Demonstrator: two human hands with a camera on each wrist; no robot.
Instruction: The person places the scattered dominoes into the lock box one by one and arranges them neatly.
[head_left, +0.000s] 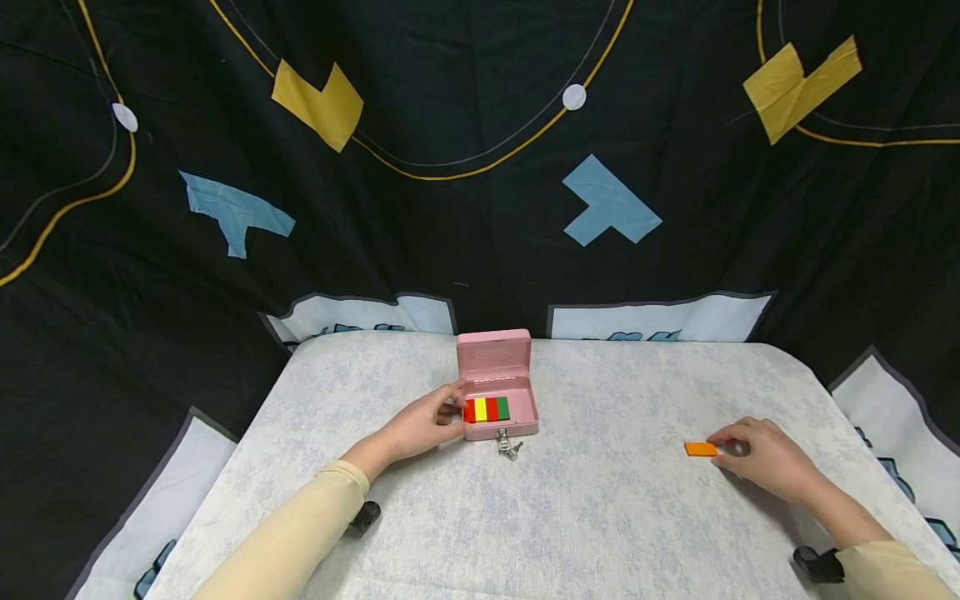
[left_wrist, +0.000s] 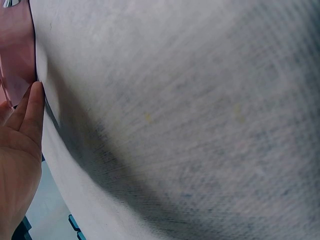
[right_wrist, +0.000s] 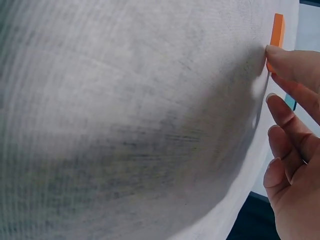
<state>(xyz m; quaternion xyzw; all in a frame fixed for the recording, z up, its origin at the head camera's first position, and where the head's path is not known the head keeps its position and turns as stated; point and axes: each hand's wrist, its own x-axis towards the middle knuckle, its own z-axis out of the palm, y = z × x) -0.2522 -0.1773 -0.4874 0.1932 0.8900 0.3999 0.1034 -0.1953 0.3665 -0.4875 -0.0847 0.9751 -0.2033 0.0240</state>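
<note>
A pink cash box (head_left: 501, 431) stands on the table with its lid (head_left: 493, 354) raised. Inside it, several flat blocks (head_left: 491, 409) in red, yellow and green stand side by side. My left hand (head_left: 420, 425) holds the box at its left wall, the index finger reaching over the rim beside the end red block. In the left wrist view, a straight digit (left_wrist: 34, 107) touches the pink wall. Far to the right, my right hand (head_left: 772, 458) pinches an orange block (head_left: 700, 449) by one end between thumb and index finger. The other fingers curl loosely below it in the right wrist view.
A pair of small keys (head_left: 512, 450) hangs from the lock at the box's front. The table (head_left: 585, 517) wears a pale mottled cloth. Behind it hangs a black curtain (head_left: 480, 242) with yellow and blue tape pieces.
</note>
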